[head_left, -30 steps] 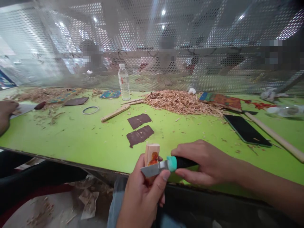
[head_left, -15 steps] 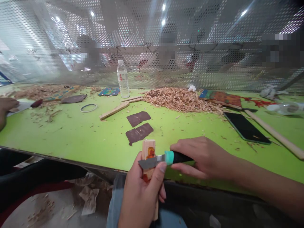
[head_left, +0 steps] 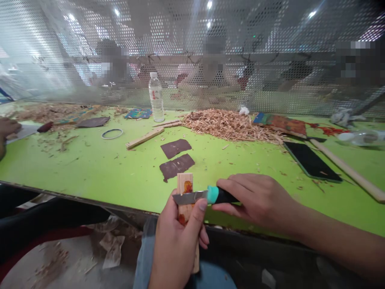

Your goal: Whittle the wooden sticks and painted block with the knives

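The left hand (head_left: 177, 245) has its fingers wrapped around a narrow, flat piece of pale wood (head_left: 181, 181) marked with orange-brown patches, held upright at the near edge of the lime-green counter (head_left: 120, 172). Its thumb presses by the base of the blade of a knife with a black handle and turquoise collar (head_left: 212, 194). The right hand (head_left: 260, 200) has its fingers closed around that handle, and the grey blade lies crosswise over the wood's face.

Just beyond lie two dark brown rectangular sheets (head_left: 177, 165), near each other. To the right, a black phone with a green edge (head_left: 313, 161) rests beside a long pale wooden rod (head_left: 349, 170). Farther left are a thin white ring (head_left: 112, 138) and a flat light-wood strip (head_left: 146, 138). Behind them stand a clear plastic bottle with a white cap (head_left: 156, 100) and a heap of curled tan shavings (head_left: 228, 126), before a grey perforated screen (head_left: 180, 40).
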The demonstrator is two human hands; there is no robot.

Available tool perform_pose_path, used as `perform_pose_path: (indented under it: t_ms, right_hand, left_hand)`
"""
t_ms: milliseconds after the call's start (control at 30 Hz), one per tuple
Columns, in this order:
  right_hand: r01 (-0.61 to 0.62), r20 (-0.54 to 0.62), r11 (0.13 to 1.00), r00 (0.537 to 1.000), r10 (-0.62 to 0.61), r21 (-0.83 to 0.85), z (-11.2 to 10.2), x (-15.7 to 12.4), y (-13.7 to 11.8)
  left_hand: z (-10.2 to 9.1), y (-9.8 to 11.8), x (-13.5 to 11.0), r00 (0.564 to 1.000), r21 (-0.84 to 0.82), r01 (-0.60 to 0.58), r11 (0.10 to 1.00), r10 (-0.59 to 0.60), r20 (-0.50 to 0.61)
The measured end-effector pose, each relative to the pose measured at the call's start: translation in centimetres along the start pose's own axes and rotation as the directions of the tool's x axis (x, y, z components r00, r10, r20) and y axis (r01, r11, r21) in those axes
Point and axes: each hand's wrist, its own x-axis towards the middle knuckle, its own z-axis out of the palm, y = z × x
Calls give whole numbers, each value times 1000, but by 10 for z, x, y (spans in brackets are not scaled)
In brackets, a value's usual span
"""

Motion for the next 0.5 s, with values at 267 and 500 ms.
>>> perform_pose_path:
  t_ms: [267,500]
  right_hand:
    - [-109,38,992,994,107,67,8,-1,-17]
    - [-159,43,987,987,158,30,9,1,-29]
  left_hand:
    - [10,10,-9,996,-9,-5,1000,4,-89]
    - [17,8,-10,987,-75,-33,997,20,-159]
